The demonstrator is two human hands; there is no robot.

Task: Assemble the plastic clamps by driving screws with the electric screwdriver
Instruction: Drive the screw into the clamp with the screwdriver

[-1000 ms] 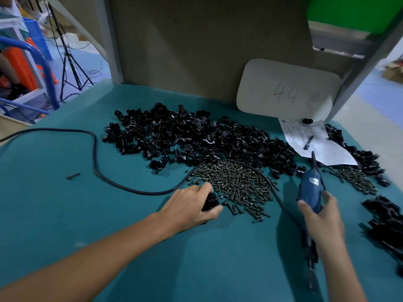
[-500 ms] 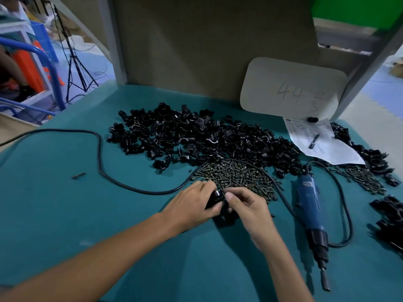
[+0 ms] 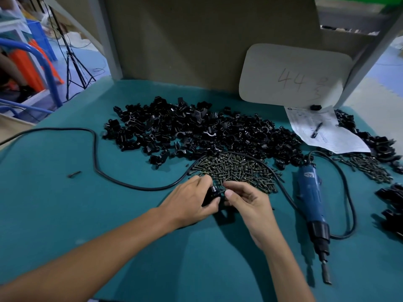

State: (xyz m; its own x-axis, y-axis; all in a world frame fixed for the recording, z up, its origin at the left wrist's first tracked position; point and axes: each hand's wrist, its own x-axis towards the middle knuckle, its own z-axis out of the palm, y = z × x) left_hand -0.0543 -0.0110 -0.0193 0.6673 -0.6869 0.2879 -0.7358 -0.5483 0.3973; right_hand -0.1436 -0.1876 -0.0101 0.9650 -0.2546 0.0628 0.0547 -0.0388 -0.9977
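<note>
Currently my left hand [image 3: 192, 203] pinches a black plastic clamp [image 3: 212, 194] at frame centre, just below the screw pile [image 3: 237, 171]. My right hand [image 3: 250, 203] fingertips close beside it; screw not discernible. Clamp looks light, rigid, slippery: hold by flanks. Electric screwdriver [image 3: 310, 197] lies at right.

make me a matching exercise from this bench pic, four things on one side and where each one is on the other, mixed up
Things:
1. electric screwdriver
2. screw pile
3. black clamp
4. pen

Places:
A. on the printed paper sheet
B. held in the left hand, with the right hand at it
C. lying on the green mat, to the right of both hands
D. heaped just beyond the hands, in front of the clamp parts pile

Pairs: 1-C, 2-D, 3-B, 4-A
</note>
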